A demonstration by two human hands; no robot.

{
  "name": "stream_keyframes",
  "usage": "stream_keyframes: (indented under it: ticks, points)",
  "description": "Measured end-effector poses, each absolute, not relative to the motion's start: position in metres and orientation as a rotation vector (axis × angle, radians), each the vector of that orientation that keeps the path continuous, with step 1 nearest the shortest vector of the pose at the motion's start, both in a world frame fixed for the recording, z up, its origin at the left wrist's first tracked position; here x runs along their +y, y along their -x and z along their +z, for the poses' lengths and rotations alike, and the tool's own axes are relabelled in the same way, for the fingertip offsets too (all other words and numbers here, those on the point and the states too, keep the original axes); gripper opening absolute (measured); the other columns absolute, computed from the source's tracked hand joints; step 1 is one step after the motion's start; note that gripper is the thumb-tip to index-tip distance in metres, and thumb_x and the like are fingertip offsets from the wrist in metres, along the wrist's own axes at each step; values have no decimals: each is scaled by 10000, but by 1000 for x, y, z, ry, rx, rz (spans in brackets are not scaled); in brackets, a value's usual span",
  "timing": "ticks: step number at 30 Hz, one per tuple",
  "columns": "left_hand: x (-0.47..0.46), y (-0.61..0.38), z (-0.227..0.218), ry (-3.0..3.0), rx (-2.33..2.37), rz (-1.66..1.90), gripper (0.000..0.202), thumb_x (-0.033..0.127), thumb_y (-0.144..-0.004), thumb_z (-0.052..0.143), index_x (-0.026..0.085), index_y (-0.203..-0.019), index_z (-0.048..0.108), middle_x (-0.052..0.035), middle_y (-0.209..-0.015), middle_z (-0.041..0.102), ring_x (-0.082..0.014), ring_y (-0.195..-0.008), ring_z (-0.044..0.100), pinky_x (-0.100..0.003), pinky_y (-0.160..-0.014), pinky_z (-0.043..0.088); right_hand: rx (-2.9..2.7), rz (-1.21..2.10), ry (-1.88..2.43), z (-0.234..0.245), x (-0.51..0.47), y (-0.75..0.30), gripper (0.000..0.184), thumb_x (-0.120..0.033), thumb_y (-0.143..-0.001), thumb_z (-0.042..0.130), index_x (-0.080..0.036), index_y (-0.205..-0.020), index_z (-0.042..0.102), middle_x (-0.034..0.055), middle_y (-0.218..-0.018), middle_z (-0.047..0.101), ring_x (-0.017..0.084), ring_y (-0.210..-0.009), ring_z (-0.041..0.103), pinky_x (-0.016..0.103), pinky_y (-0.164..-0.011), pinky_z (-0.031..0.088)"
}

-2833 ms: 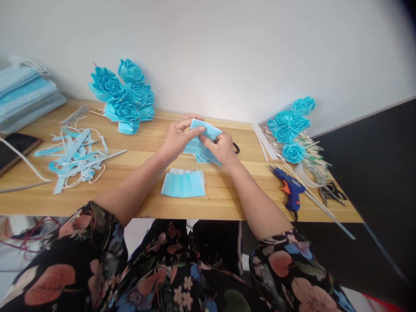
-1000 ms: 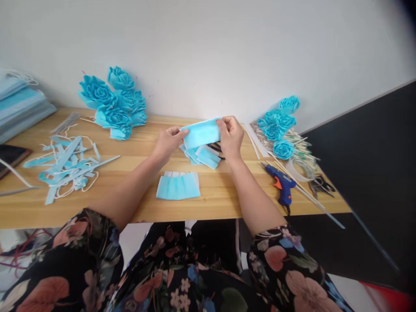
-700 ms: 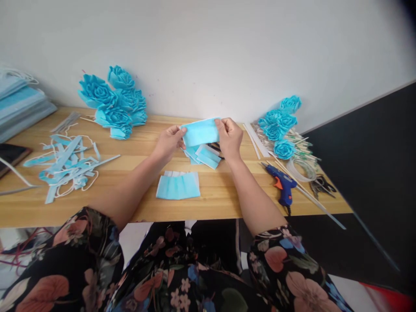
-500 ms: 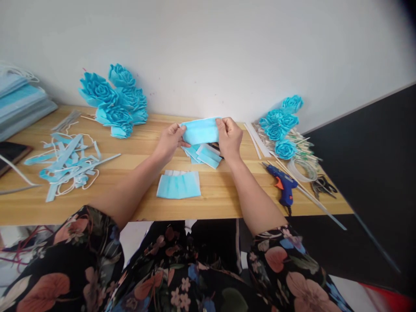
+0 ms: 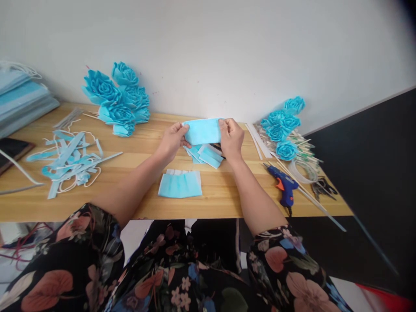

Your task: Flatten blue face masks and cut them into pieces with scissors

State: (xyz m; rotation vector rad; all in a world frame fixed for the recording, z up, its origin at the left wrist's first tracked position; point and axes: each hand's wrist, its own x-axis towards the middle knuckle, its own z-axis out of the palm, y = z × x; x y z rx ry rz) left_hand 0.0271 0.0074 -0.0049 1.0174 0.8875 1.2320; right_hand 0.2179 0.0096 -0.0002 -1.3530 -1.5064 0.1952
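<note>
A blue hot-glue gun [image 5: 286, 188] lies on the wooden bench [image 5: 139, 143] near sky-blue fabric roses [image 5: 282, 130]; cut blue strips [image 5: 68, 158] sprawl at left.

Left sleeve [image 5: 87, 247]: short, black, printed with orange-red and pink flowers.
Right sleeve [image 5: 286, 260]: same print.
Lap [image 5: 182, 268]: matching floral fabric.

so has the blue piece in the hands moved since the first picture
Yes. The blue piece has risen above the pile of cut pieces, now spread between left hand and right hand.
</note>
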Motion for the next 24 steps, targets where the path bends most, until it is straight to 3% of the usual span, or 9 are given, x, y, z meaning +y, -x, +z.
stream_keyframes:
  ticks: [8, 17, 24]
  points:
    - [10, -26, -9, -1013, 833, 1235, 312, 327, -743, 797, 150, -820, 552, 30, -676, 604, -75, -548, 593, -209, -502, 546, -1522, 163, 1348, -2, 12, -220, 492, -660, -921, 390, -227, -691, 432, -42, -604, 362, 118, -595, 368, 268, -600, 296]
    - [11, -27, -11, -1020, 860, 1238, 290, 329, -786, 765, 153, -793, 534, 46, -610, 559, -65, -501, 559, -194, -464, 526, -1495, 218, 1333, -1, 13, -218, 479, -633, -917, 415, -222, -672, 416, -46, -605, 334, 110, -590, 344, 264, -596, 292]
    - [10, -26, -9, -966, 965, 1217, 213, 229, -828, 706, 159, -787, 508, 37, -622, 569, -82, -493, 574, -211, -467, 513, -1459, 327, 1359, -13, 21, -217, 470, -604, -919, 426, -221, -648, 401, -42, -612, 297, 108, -599, 315, 258, -570, 280]
